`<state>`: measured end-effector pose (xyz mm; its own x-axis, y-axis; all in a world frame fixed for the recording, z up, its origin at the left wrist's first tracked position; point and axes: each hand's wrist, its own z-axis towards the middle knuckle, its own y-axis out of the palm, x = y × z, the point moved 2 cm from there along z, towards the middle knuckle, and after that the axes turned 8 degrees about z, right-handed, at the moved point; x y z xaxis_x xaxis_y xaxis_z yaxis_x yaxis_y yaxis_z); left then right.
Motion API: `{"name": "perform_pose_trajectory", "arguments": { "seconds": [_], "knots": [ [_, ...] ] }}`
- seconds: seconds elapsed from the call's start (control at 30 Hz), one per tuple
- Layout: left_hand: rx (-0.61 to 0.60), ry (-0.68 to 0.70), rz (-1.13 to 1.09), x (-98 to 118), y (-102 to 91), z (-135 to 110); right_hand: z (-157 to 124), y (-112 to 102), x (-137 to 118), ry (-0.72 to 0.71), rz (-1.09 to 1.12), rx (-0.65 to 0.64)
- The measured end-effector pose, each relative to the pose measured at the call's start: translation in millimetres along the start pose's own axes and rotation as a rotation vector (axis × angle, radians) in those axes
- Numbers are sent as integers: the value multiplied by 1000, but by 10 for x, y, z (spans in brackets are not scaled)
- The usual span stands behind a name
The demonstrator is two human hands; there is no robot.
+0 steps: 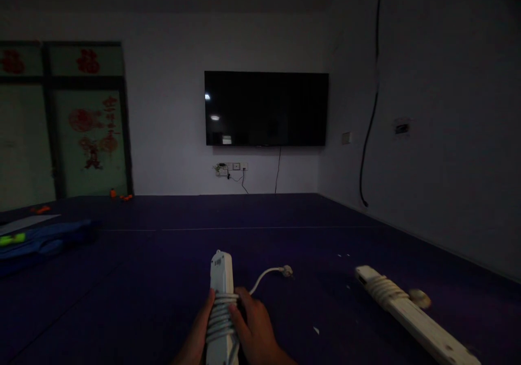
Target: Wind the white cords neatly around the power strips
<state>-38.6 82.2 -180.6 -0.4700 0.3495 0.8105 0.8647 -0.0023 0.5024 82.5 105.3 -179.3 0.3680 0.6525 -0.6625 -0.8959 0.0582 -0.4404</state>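
A white power strip (222, 273) points away from me at the lower middle, its own cord (220, 324) wound several times around it. My left hand (200, 324) grips the strip's left side. On the right side, my right hand (254, 321) presses its thumb and fingers against the wound cord. The loose end of the cord runs out to the right and ends in a plug (287, 271) above the purple surface. To the right lies a second white power strip (419, 321), with cord wrapped around its far part and its plug (419, 298) beside it.
The purple surface (171, 267) reaches to the walls. Blue cloth (49, 241) with a yellow-green item (12, 239) lies at left, near small orange objects (126, 197). White scraps (316, 330) lie between the strips. A television (266, 110) hangs ahead; a black cable (368, 137) hangs at right.
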Motion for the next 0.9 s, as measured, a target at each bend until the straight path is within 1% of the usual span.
{"name": "perform_pose_trajectory", "arguments": {
  "seconds": [0.2, 0.33, 0.53, 0.6, 0.77, 0.9],
  "knots": [
    [-72, 27, -28, 14, -26, 49, 11, 17, 24, 12, 26, -29],
    [-49, 49, -27, 16, -61, 77, 5, 6, 51, 12, 29, 12],
    [-39, 65, -33, 33, -45, 141, 68, -44, 94, 15, 78, -54],
    [-35, 58, -26, 33, -42, 131, 101, -71, 132, 24, 21, -62],
    [-39, 6, 18, -6, -83, 92, 170, -139, 255, 12, -221, -61],
    [-22, 62, 25, 12, -87, 97, 196, -202, 258, -19, -415, -40]
  ]
}}
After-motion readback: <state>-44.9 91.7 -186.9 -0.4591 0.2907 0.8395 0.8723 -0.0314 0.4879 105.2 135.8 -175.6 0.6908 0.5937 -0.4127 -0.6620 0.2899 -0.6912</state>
